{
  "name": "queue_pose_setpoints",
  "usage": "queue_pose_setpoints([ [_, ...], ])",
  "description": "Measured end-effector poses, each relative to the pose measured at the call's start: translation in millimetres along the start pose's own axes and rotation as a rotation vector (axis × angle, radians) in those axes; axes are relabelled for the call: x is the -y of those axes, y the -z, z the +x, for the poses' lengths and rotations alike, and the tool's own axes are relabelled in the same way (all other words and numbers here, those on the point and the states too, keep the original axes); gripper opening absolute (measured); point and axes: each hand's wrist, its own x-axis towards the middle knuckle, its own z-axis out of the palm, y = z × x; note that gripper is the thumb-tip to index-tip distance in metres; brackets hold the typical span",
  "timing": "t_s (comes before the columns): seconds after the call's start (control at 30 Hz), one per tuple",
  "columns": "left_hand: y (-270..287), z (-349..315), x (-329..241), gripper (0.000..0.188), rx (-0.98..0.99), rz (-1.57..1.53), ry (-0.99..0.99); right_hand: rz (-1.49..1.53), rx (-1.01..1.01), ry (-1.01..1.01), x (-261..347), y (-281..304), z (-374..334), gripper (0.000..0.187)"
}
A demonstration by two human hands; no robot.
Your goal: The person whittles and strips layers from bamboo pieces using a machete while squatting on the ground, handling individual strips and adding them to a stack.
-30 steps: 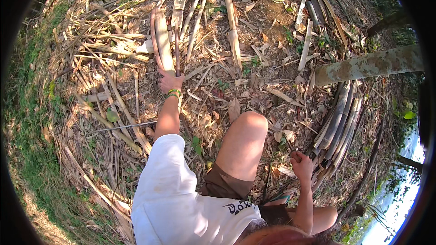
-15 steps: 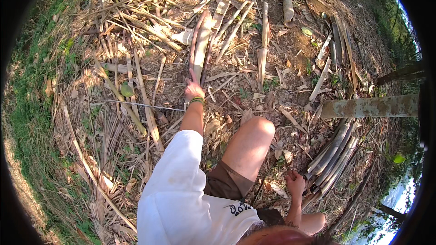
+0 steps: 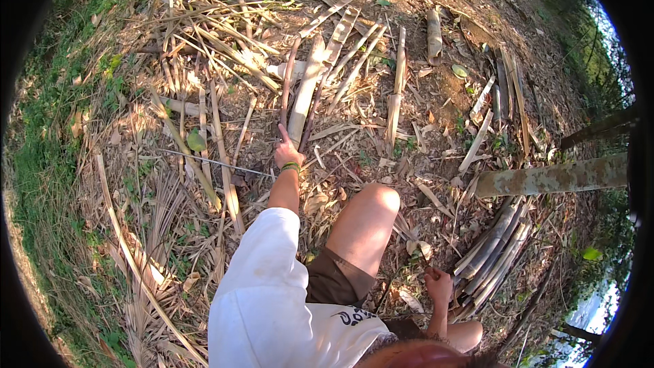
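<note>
I squat on ground strewn with split bamboo. My left hand point(image 3: 287, 153) reaches forward, wearing a green wristband. It grips the near end of a long pale bamboo slat point(image 3: 304, 92) that points away from me, with one finger stretched out along it. A thin dark stick point(image 3: 286, 82) lies just left of the slat. My right hand point(image 3: 437, 283) is low beside my right leg, closed in a fist, and I can make out nothing in it. It is close to a bundle of grey-green bamboo strips point(image 3: 492, 251). My bare left knee point(image 3: 378, 201) sits between the two hands.
More split slats point(image 3: 395, 92) fan out ahead. A short bamboo tube point(image 3: 434, 34) lies farther off. A thick mottled bamboo pole point(image 3: 552, 177) crosses at the right. Dry palm fronds point(image 3: 146, 259) and grass point(image 3: 48, 143) cover the left side.
My head has turned, so the pile now sits more to the right and lower in view. My left hand stays at the slat's near end. My right hand has dropped and closed near the bundle.
</note>
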Motion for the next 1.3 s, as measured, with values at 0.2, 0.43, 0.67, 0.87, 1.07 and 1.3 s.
queue_pose_setpoints([
  [0.2,31.9,-14.9,18.2,0.131,-0.023,0.102,-0.281,0.022,-0.047,-0.016,-11.4,-14.3,-6.6,0.039],
  [0.43,96.0,-50.1,68.4,0.117,0.096,-0.219,-0.414,0.033,-0.090,0.025,-30.6,-27.0,-7.4,0.041],
  [0.67,131.1,-96.0,94.4,0.099,0.598,-1.138,-0.378,0.004,-0.063,0.006,-29.2,-23.8,-2.6,0.039],
  [0.87,135.9,-121.7,101.3,0.104,0.492,-1.333,-0.444,0.012,0.005,-0.001,-17.1,-13.3,-3.9,0.044],
  [1.07,200.0,-128.5,84.6,0.101,0.290,-1.379,-0.532,0.014,-0.005,0.006,-29.0,-18.2,0.4,0.048],
  [1.3,316.9,-44.0,67.5,0.073,-0.112,-1.519,-0.721,0.010,-0.033,-0.007,-26.7,-17.1,-4.9,0.049],
])
